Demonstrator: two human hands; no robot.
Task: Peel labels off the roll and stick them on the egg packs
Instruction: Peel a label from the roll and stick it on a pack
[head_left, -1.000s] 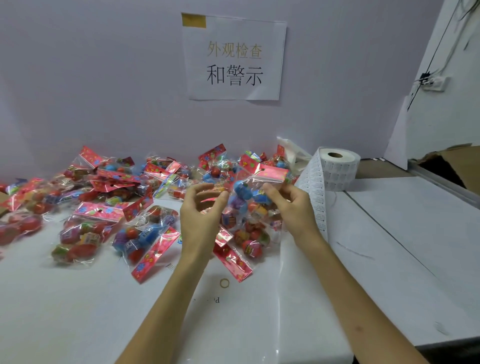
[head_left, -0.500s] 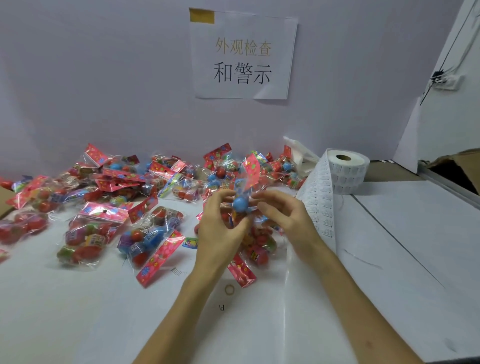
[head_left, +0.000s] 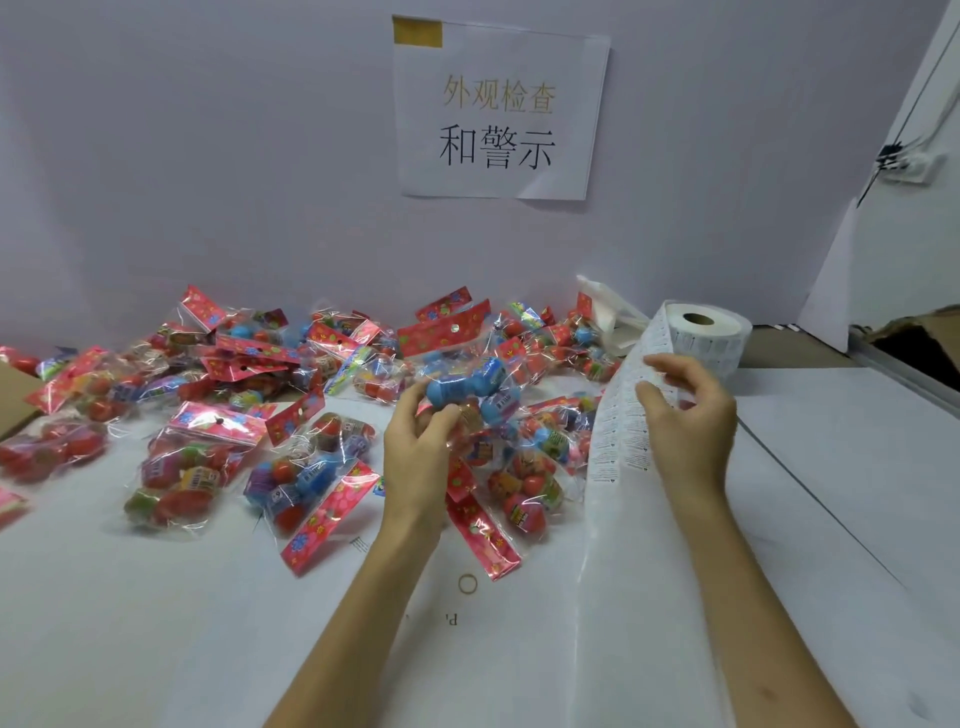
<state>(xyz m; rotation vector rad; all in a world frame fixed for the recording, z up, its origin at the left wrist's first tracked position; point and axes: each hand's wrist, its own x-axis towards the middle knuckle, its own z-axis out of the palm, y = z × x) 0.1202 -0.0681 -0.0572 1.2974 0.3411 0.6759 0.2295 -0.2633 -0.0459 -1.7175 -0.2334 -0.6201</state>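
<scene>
Head view: I see both bare hands raised over the white table (head_left: 156, 623), near the centre of the frame.
Left hand (head_left: 421, 447): fingers curled round one egg pack (head_left: 467, 374), gripping it at a blue egg and holding it clear of the table.
Held pack: centre of the frame, red header card pointing up and left, clear bag hanging down and right towards the other hand.
Right hand (head_left: 685, 421): right of centre, thumb and fingertips bent in against the label strip (head_left: 618, 441). I cannot tell whether a label is pinched between them or only touched.
Label roll (head_left: 711, 338): stands on end just above and behind the right hand.
Strip axis: long and steep, running from the roll down to the lower middle of the frame, printed labels facing left.
Key relation: the held pack lies directly left of the right fingertips, close but apart, with the strip between them.
Nearer hand: the right one is on the strip, so I judge the peel is its job.
Coming move, as I judge it: lift one label off the liner, then carry it a short way left onto the bag.
Other packs: a loose pile across the left and middle of the frame.
</scene>
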